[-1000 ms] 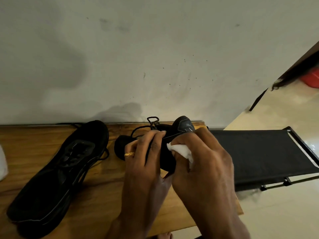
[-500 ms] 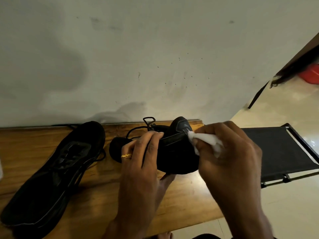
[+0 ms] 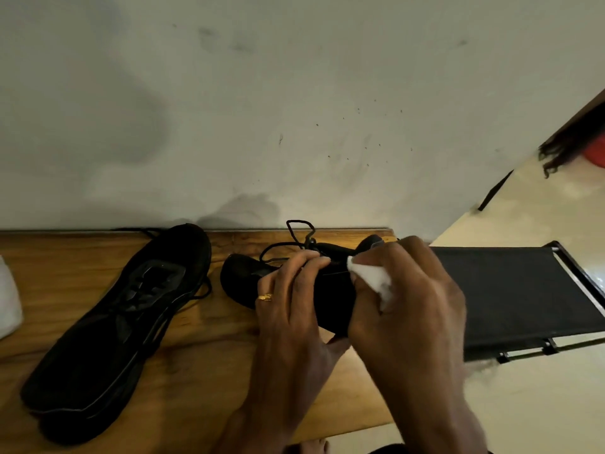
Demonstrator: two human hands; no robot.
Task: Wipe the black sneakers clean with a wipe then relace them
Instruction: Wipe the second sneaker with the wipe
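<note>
Sneaker [image 3: 332, 290] gripped by left hand [image 3: 291, 312], right hand [image 3: 412, 309] pinching wipe [image 3: 370, 277], wooden table [image 3: 209, 355] (stained wall [image 3: 294, 109])

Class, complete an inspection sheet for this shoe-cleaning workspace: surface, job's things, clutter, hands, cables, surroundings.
Surface: wooden table, grain visible.
Job's things: black sneaker held, laces loose; second sneaker lying on the table to its left; white wipe pressed against the held sneaker.
Clutter: white object at the left edge, unidentifiable.
Hands: left hand grips the black sneaker; right hand pinches the wipe.
Cables: nothing seen.
Surroundings: marked pale wall; black fabric frame right of the table; pale floor.
</note>
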